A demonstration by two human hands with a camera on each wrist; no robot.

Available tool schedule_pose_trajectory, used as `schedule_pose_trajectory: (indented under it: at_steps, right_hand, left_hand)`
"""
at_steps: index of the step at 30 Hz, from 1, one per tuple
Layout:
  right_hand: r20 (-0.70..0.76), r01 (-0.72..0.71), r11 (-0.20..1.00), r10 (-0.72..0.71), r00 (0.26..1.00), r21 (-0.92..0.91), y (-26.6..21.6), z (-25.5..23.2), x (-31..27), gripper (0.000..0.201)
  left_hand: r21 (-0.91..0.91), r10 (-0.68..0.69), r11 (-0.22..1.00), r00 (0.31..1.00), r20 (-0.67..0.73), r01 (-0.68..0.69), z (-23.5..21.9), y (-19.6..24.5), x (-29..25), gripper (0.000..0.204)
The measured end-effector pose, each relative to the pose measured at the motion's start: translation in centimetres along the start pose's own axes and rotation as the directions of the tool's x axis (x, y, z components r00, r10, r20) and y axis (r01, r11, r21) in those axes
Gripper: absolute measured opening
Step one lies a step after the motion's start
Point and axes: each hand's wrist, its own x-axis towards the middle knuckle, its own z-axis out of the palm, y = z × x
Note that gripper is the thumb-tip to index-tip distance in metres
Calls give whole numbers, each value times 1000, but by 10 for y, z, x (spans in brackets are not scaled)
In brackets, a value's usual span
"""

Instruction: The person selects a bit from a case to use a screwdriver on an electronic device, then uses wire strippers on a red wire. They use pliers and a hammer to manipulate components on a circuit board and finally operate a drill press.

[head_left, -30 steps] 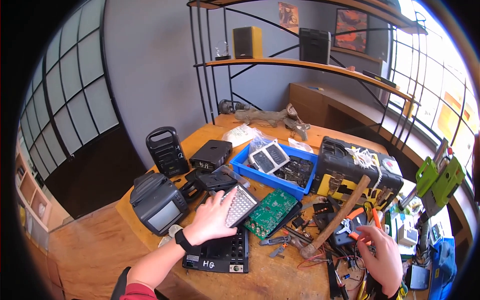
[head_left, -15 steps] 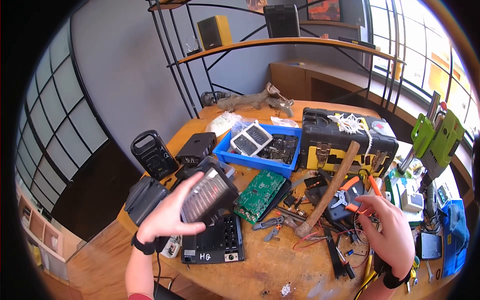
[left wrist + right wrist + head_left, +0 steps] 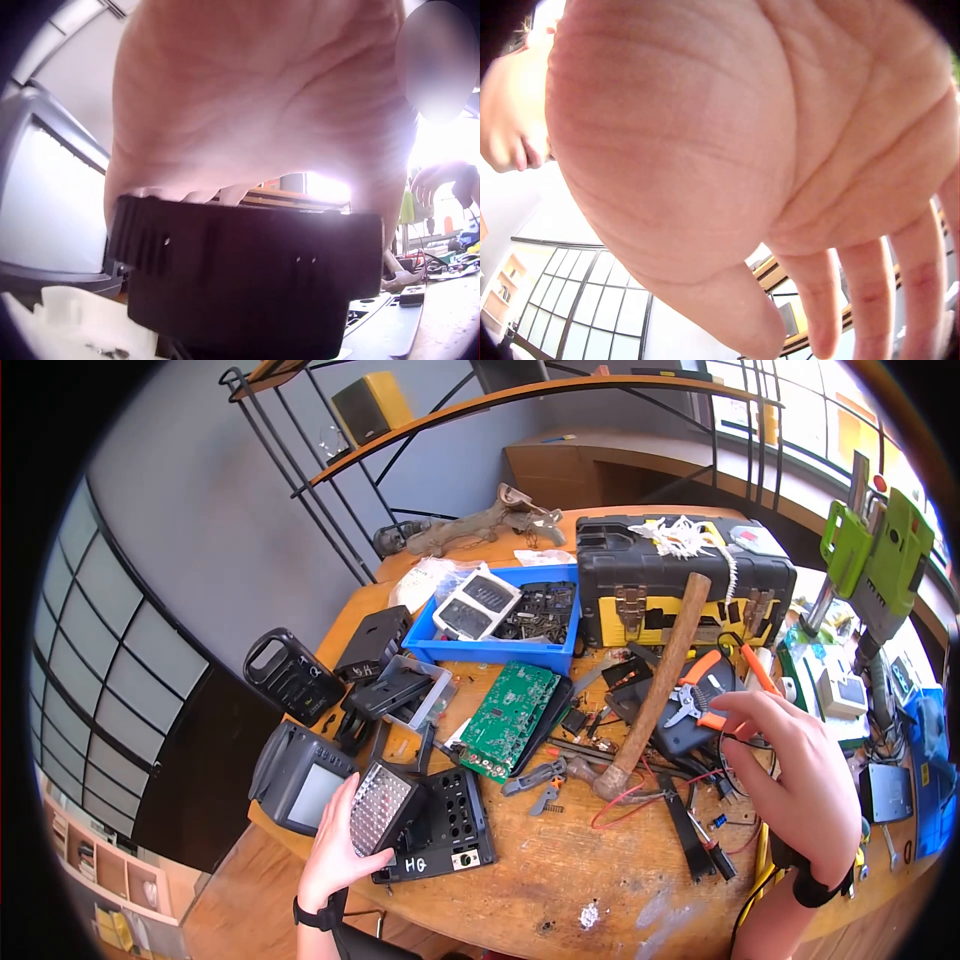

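My left hand (image 3: 333, 857) grips a dark boxy light panel (image 3: 380, 805) with a gridded, shiny face, thumb at its lower edge and fingers along the far side. The left wrist view shows the panel's dark ribbed underside (image 3: 240, 277) below the palm. The panel is tilted and overlaps a flat black device marked HQ (image 3: 458, 825). Just left stands a small portable TV (image 3: 300, 780) with a pale screen. My right hand (image 3: 800, 775) hovers over the table's right side with loosely bent fingers and nothing in them, near orange-handled wire strippers (image 3: 690, 703).
A green circuit board (image 3: 510, 715) lies mid-table. Right of it are a wooden hammer (image 3: 665, 690), pliers and loose wires. Behind stand a blue bin (image 3: 490, 653) of parts and a black-yellow toolbox (image 3: 690, 585). A clear tray (image 3: 435, 695) sits left of the board; a green drill stand (image 3: 880, 560) rises at right.
My left hand has carried the light panel leftward and down from beside the circuit board, tilting it. The right hand stays raised, empty. The head view has shifted.
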Motion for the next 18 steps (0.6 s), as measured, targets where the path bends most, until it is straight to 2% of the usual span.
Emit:
schedule_pose_trajectory:
  at_steps: [1, 6, 9, 12, 13, 15, 18]
  right_hand:
    - [-10, -11, 1000, 11, 1000, -2, 0, -1, 0, 28]
    - [-12, 17, 999, -17, 1000, -28, 6, -2, -2, 26]
    - [7, 8, 1000, -8, 1000, -29, 6, -5, -2, 26]
    - [-37, 6, 1000, -6, 999, 7, 11, -8, -5, 25]
    - [-49, -7, 1000, 7, 999, 3, 13, -9, -6, 25]
    - [-81, 22, 1000, -21, 997, 4, 15, -12, -7, 24]
    - [-53, 9, 1000, -9, 999, -7, 14, -19, -7, 21]
  left_hand:
    - [96, 58, 994, 998, -35, -55, -1, 8, 6, 117]
    - [155, 189, 971, 982, -18, -184, 5, 94, 62, 109]
    - [196, 278, 942, 961, 4, -273, 40, 121, 114, 102]
    - [273, 206, 942, 978, -14, -195, 81, 130, 158, 109]
    - [274, 223, 938, 975, -8, -213, 90, 128, 168, 109]
    - [162, 71, 984, 995, 68, -81, 98, 124, 186, 115]
    - [161, 77, 982, 989, 123, -97, 107, 114, 190, 131]
